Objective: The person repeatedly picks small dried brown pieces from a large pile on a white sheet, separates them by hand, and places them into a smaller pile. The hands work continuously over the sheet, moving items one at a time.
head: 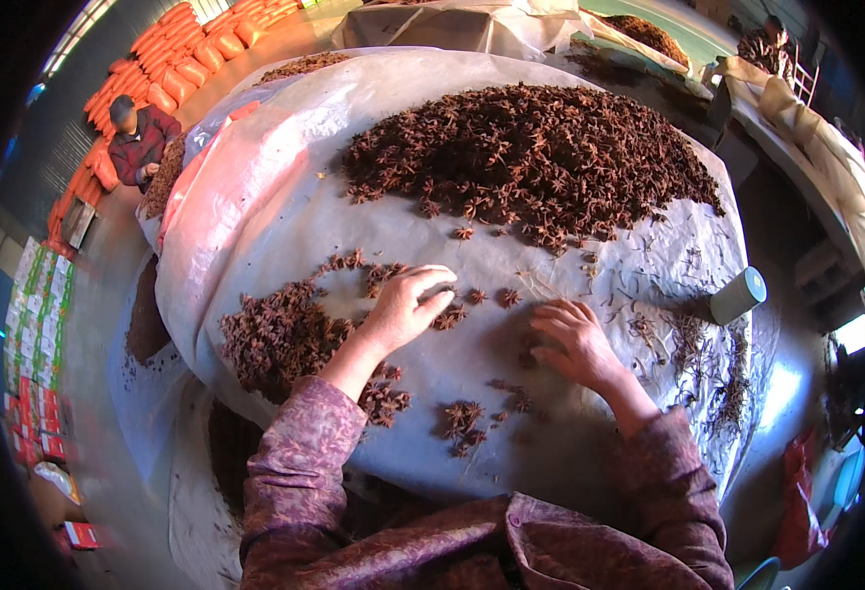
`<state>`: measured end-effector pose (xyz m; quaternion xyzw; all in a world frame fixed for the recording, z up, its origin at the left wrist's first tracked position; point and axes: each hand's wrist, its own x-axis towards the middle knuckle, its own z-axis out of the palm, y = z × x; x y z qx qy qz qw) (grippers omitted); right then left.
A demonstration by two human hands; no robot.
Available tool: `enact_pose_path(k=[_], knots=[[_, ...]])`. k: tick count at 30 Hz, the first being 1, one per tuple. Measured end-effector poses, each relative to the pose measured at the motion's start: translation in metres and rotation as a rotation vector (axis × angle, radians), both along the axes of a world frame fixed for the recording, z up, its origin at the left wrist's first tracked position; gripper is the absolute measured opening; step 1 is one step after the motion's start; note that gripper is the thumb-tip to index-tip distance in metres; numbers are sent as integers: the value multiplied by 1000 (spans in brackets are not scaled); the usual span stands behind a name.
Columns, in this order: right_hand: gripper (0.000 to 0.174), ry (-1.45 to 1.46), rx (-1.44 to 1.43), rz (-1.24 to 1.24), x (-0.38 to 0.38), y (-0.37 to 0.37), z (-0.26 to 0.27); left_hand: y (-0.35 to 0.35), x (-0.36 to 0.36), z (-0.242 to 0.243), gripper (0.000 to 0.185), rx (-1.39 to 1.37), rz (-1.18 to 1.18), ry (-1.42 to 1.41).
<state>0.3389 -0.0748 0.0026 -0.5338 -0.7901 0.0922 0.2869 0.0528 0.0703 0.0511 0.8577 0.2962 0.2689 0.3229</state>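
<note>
My left hand (409, 306) is over the plastic-covered table (292, 214), thumb and fingers curved with a gap between them. Just beyond its thumb lie a few star anise pods (448, 317). A single star anise (508, 297) rests between my two hands. My right hand (576, 343) is palm down with bent fingers; whatever is beneath them is hidden. A smaller heap of star anise (285, 343) spreads to the left of my left wrist. Closer to my body is a small cluster of pods (463, 424).
A large star anise pile (528, 155) covers the far side. Thin stems (690, 346) are scattered at right, beside a greenish cylinder (738, 295). One person (141, 144) is at the left, another (768, 51) at far right. Orange sacks (181, 74) are stacked behind.
</note>
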Motion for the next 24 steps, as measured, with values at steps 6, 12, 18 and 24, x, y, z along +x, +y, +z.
enact_pose_path(k=[6,12,18,24], knots=[[23,149,51,-331,5,-28,3,-11,14,-42,43,292,-21,187],[31,-14,123,-191,-60,46,4,-28,4,-46,40,277,36,130],[15,167,134,-252,-72,70,-18,-21,41,-50,28,316,50,157],[9,1040,146,-412,-34,61,-3,-16,21,-28,13,-166,-17,-52]])
